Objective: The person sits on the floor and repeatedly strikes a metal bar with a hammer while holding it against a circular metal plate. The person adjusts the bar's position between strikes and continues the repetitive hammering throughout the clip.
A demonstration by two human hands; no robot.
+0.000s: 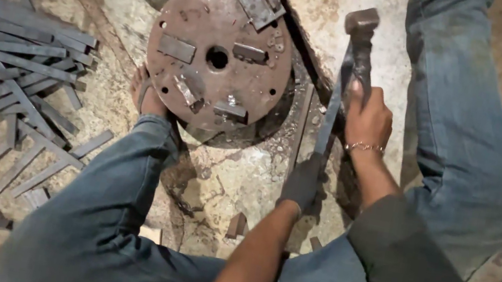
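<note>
The person sits on a rough, stained stone floor [329, 10] with legs in blue jeans spread to either side. The right hand [369, 117], bare with a thin bracelet at the wrist, is clenched around the dark handle of a heavy steel hammer [360, 36], whose blocky head stands raised above the hand. The left hand [302, 183], in a dark glove, is closed around the lower end of a long, flat, dark grey steel strip [332, 107], which runs upward from the glove close beside the hammer handle; whether the two touch cannot be told. The strip appears stiff, moderately heavy for its width and hard-edged, with corners that could cut; the gloved grip at the end keeps fingers away from the struck zone and looks sound. The hammer looks top-heavy; the grip sits fairly high on the handle, which in my judgement favours control over force. To the left lies a round rusty steel disc [218, 59] with a centre hole, small bolt holes and short flat blocks on its face, a bare foot [144, 93] at its edge. A loose pile of cut grey steel strips [11, 57] lies further left, well apart from both hands.
</note>
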